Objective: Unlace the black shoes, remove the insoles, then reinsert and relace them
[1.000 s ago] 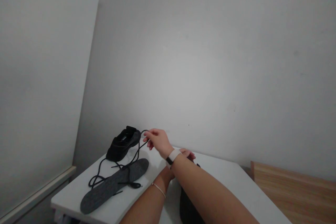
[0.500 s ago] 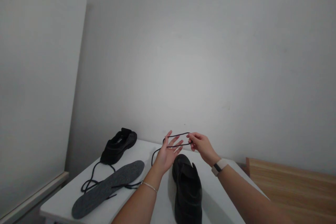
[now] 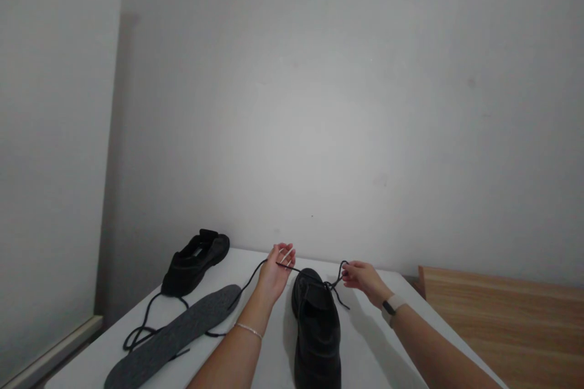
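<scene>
A black shoe (image 3: 318,346) stands on the table in front of me, its toe pointing away. Left of its toe is my left hand (image 3: 276,273), palm up with curled fingers, and a black shoelace (image 3: 292,268) runs across it. The lace passes over the toe to a loose tangle on the right side. There my right hand (image 3: 365,281) pinches a loop of it, and a free end hangs below. From my left hand the lace also trails down left over a grey insole (image 3: 177,334), partly hidden by my forearm.
A second black shoe (image 3: 194,264) lies at the table's back left, with another black lace (image 3: 139,337) coiled near it, partly under the insole. The white table (image 3: 374,328) meets a grey wall behind. A wooden board (image 3: 497,322) stands beyond its right edge.
The two lace strands stretched between my hands have dropped into a tangle by the shoe's toe. My left fingers have curled, and my right hand has moved down and right. The view has shifted slightly.
</scene>
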Demonstrator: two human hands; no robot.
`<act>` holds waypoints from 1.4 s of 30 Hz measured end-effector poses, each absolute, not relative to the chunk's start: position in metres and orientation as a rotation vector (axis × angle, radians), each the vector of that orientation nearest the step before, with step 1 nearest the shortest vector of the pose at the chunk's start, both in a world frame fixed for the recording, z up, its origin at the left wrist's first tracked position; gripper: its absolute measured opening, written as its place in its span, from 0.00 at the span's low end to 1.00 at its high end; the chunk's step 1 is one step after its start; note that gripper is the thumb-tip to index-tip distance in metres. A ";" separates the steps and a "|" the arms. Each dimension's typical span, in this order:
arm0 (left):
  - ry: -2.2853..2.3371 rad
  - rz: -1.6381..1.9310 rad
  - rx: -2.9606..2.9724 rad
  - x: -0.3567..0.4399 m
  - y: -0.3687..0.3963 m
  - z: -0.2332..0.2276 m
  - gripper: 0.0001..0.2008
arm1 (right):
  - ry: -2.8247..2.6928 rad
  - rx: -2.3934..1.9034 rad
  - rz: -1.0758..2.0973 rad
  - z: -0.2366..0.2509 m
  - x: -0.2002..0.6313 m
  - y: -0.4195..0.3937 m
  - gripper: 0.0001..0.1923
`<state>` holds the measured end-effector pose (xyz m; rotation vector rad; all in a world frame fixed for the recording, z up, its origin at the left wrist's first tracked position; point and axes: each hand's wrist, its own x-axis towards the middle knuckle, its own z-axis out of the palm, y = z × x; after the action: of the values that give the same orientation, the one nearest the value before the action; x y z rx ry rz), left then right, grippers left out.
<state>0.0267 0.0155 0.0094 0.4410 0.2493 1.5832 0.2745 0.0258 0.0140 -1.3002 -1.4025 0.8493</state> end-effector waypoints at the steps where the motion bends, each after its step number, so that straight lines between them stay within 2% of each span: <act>1: 0.295 1.580 0.460 0.028 0.015 0.008 0.07 | -1.425 -1.335 0.797 0.011 0.270 0.027 0.05; 2: 0.356 1.581 0.479 0.030 0.015 0.007 0.07 | -1.429 -1.351 0.745 0.009 0.266 0.029 0.07; 4: 0.497 1.594 0.502 0.030 0.016 0.004 0.07 | -1.489 -1.371 0.578 0.006 0.259 0.033 0.18; 6: 0.626 1.618 0.509 0.029 0.018 0.000 0.09 | -1.674 -1.410 0.324 0.005 0.255 0.035 0.24; 8: 0.700 1.647 0.518 0.026 0.020 -0.004 0.12 | -1.874 -1.473 0.062 0.005 0.253 0.035 0.22; 10: 0.752 1.676 0.542 0.023 0.022 -0.006 0.15 | -1.942 -1.530 -0.030 0.005 0.255 0.034 0.16; 12: 0.776 1.672 0.578 0.021 0.023 -0.007 0.18 | -1.930 -1.568 0.014 0.001 0.259 0.032 0.11; 17: 0.717 1.591 0.636 0.022 0.024 -0.006 0.19 | -1.815 -1.459 0.470 -0.019 0.272 0.032 0.05; 24: 0.598 1.708 0.550 0.010 0.025 0.002 0.21 | -1.432 -1.266 0.823 -0.027 0.277 0.041 0.12; 30: 0.632 1.699 0.657 0.024 0.019 0.005 0.21 | -1.180 -0.891 1.041 0.004 0.248 0.043 0.10; 34: 0.572 1.628 0.949 0.041 0.009 0.007 0.21 | -1.280 -0.565 1.280 0.027 0.205 0.026 0.15; 37: 0.559 1.575 1.129 0.049 0.002 0.008 0.19 | -1.562 -0.540 1.237 0.034 0.180 0.015 0.21; 42: 0.567 1.502 1.222 0.055 -0.004 0.009 0.20 | -1.792 -0.555 1.112 0.031 0.178 0.011 0.20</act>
<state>0.0549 -0.0038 0.0090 1.2222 0.5669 1.5018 0.1777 0.0110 0.0312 -0.5545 -1.7915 1.1120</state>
